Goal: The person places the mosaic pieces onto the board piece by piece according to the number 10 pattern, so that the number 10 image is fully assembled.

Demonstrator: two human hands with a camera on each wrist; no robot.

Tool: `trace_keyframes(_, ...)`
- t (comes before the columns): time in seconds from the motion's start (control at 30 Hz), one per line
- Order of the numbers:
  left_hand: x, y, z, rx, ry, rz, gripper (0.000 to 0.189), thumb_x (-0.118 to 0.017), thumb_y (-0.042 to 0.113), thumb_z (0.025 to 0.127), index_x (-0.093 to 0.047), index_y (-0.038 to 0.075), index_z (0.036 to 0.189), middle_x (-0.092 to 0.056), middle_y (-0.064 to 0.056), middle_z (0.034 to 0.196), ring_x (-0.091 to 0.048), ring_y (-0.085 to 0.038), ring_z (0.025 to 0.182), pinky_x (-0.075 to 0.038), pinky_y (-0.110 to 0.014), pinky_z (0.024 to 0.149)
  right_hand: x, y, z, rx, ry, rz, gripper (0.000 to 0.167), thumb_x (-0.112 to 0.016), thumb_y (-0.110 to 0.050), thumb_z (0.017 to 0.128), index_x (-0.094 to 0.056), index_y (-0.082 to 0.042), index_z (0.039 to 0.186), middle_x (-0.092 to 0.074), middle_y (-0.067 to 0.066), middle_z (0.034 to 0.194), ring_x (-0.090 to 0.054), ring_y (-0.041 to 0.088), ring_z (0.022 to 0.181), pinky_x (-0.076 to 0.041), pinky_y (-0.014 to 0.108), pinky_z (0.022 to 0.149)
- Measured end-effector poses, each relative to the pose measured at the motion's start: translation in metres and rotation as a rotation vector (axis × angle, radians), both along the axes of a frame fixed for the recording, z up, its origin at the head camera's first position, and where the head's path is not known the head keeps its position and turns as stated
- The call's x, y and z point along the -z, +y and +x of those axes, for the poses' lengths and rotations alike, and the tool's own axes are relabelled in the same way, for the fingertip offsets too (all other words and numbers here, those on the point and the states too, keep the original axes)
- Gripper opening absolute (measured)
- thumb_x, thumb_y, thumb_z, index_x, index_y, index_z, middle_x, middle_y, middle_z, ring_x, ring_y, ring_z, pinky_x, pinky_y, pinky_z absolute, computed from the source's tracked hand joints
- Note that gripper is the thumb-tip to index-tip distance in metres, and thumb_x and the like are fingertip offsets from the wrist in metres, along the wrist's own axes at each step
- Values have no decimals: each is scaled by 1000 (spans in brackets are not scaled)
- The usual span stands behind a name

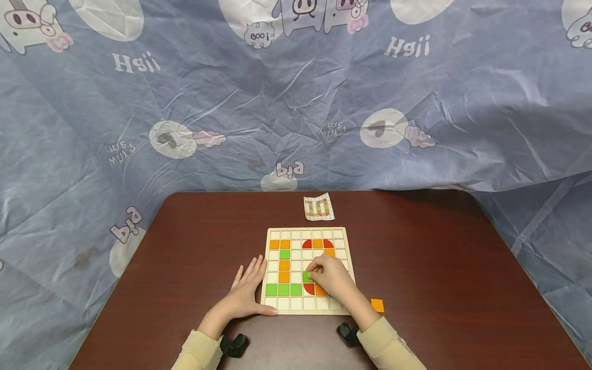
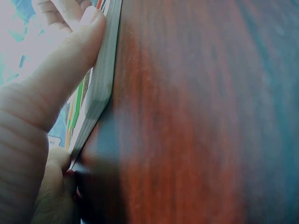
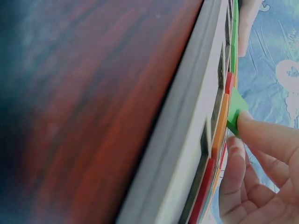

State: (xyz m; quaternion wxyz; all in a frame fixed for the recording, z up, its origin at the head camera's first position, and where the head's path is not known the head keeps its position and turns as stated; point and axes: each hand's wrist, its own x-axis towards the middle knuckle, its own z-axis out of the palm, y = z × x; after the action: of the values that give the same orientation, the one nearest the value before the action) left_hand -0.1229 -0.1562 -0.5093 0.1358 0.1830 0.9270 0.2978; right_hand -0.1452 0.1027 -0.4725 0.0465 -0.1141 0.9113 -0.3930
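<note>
A pale wooden grid board (image 1: 297, 305) lies on the table, partly filled with green, orange and red tiles. My right hand (image 1: 332, 275) pinches a green square tile (image 1: 307, 277) between thumb and fingers, just above a red quarter-round tile (image 1: 308, 289). The right wrist view shows this green tile (image 3: 237, 109) tilted up from the board, its edge at the cells. My left hand (image 1: 245, 293) rests at the board's left side with fingers spread, the thumb on the front left corner. In the left wrist view the thumb (image 2: 77, 53) lies along the board's edge (image 2: 100, 81).
Behind the board lies a small paper pattern card (image 1: 319, 207) with a coloured grid. A loose orange square tile (image 1: 377, 306) is on the dark brown table (image 1: 439, 257), right of the right forearm. A patterned blue cloth (image 1: 277, 103) hangs behind the table.
</note>
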Motion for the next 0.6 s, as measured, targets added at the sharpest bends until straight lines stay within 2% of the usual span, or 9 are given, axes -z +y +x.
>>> trace_keyframes(0.17, 0, 0, 0, -2, -1, -2, 128, -85, 55, 67, -12, 4, 158, -5, -15, 166, -3, -32, 154, 2, -58, 121, 2, -2, -1, 6, 27, 62, 9, -78, -3, 80, -73, -10, 77, -55, -4, 76, -50, 8, 68, -44, 19, 63)
trace_keyframes(0.3, 1, 0, 0, -8, 1, -1, 128, -86, 55, 66, -13, 4, 158, -5, -15, 166, -3, -32, 154, 2, -58, 121, 3, -3, -1, 11, 39, 68, 9, -78, -3, 80, -73, -9, 76, -55, -3, 75, -50, 9, 68, -44, 20, 62)
trace_keyframes(0.6, 0, -1, 0, -2, -3, -11, 128, -86, 55, 66, -13, 4, 158, -4, -14, 166, -3, -32, 154, 2, -58, 121, -1, 9, 3, 97, -71, -29, 4, -77, -16, 85, -74, -13, 83, -62, -6, 76, -51, 9, 67, -44, 22, 61)
